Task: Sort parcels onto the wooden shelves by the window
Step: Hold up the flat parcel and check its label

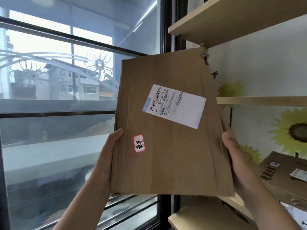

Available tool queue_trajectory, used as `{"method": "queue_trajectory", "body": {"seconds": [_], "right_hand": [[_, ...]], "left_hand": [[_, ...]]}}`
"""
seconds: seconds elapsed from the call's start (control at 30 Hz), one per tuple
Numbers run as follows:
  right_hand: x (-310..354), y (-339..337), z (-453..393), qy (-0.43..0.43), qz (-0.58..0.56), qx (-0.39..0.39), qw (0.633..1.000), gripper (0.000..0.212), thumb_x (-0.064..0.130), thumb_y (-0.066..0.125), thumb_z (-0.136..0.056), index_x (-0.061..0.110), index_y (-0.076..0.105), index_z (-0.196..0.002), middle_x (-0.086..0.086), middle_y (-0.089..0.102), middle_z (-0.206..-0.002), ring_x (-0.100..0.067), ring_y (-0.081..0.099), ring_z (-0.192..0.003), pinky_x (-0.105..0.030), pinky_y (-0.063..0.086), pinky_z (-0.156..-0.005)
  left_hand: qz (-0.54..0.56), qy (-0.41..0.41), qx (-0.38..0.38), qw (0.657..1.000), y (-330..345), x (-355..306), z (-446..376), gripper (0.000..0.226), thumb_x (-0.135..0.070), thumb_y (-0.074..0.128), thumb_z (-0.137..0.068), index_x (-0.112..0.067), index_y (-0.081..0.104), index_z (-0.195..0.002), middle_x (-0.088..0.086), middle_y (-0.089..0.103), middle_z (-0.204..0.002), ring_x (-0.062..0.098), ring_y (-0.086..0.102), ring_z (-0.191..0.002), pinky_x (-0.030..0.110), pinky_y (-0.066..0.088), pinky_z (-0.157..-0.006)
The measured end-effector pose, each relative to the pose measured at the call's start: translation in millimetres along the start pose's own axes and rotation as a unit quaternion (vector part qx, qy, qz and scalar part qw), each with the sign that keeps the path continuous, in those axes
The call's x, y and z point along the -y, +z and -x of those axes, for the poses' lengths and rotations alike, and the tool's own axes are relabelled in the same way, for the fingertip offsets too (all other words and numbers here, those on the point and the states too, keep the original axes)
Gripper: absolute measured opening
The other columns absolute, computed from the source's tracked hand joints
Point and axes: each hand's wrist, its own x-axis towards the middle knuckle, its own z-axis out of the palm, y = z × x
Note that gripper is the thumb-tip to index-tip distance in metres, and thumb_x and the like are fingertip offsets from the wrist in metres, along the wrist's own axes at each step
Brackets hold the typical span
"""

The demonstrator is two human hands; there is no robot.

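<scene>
The window point(66, 97) fills the left half of the frame, its dark frame bars crossing the glass; buildings show beyond it. At lower centre-left, the left hand point(108, 156) grips the left edge of the flat cardboard parcel point(166, 130), thumb on the front face and fingers hidden behind. The parcel occupies the centre of the frame, held upright with its broad face toward the camera — its upper right corner is torn. A small red-bordered sticker point(139, 143) with handwritten characters sits on the lower left of the face, just beside the left thumb. A white shipping label point(174, 106) with barcodes sits tilted on the upper right of the face. At lower centre-right, the right hand point(232, 155) clamps the right edge of the parcel, thumb in front. The two hands are well apart, one on each side edge. The wooden shelves point(262, 101) occupy the right of the frame — the parcel's right edge overlaps them in view. A sunflower pattern point(295, 131) covers the wall behind. At lower right, a second cardboard box point(282, 185) rests on a shelf.
</scene>
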Motion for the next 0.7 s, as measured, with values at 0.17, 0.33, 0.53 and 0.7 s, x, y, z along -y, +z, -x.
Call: {"method": "queue_trajectory", "body": {"seconds": [0.17,0.33,0.53,0.7], "right_hand": [[5.2,-14.5,6.4,-0.028,0.101,-0.033,0.994,0.107,0.104,0.041,-0.023,0.056,0.044,-0.119,0.031,0.052,-0.119,-0.009,0.046,-0.128,-0.031,0.033,-0.108],[34.0,-17.2,-32.3,-0.141,0.202,0.011,0.969,0.108,0.078,0.066,-0.057,0.061,0.006,-0.145,0.049,0.04,-0.131,0.023,0.047,-0.115,-0.002,0.045,-0.083],[72.2,-16.0,-89.5,-0.195,0.276,-0.085,0.937,0.102,0.056,0.068,-0.073,0.044,0.005,-0.152,0.019,0.037,-0.145,0.008,0.044,-0.116,0.003,0.038,-0.077],[99.7,-18.2,-130.7,-0.225,0.278,-0.125,0.926,0.088,0.055,0.065,-0.08,0.038,0.017,-0.151,0.038,0.044,-0.109,0.034,0.046,-0.082,0.006,0.038,-0.062]], "left_hand": [[-0.029,0.022,0.02,0.999,25.6,-25.8,-49.4,0.04,-0.046,0.054,-0.095,-0.015,0.072,-0.113,0.012,0.081,-0.089,0.026,0.077,-0.066,0.036,0.062,-0.053],[-0.013,0.027,0.069,0.997,53.5,-48.8,-97.9,0.052,-0.056,0.044,-0.098,-0.014,0.07,-0.114,0.012,0.08,-0.093,0.027,0.078,-0.073,0.036,0.063,-0.058],[0.034,0.09,0.115,0.989,78.9,-59.1,-139.5,0.079,-0.08,0.029,-0.088,-0.024,0.076,-0.118,0.013,0.074,-0.121,0.032,0.073,-0.105,0.048,0.06,-0.085],[-0.026,0.193,0.137,0.971,104.4,-70.1,-156.4,0.078,-0.078,0.027,-0.085,-0.024,0.069,-0.122,0.008,0.077,-0.115,0.028,0.074,-0.106,0.048,0.061,-0.085]]}}
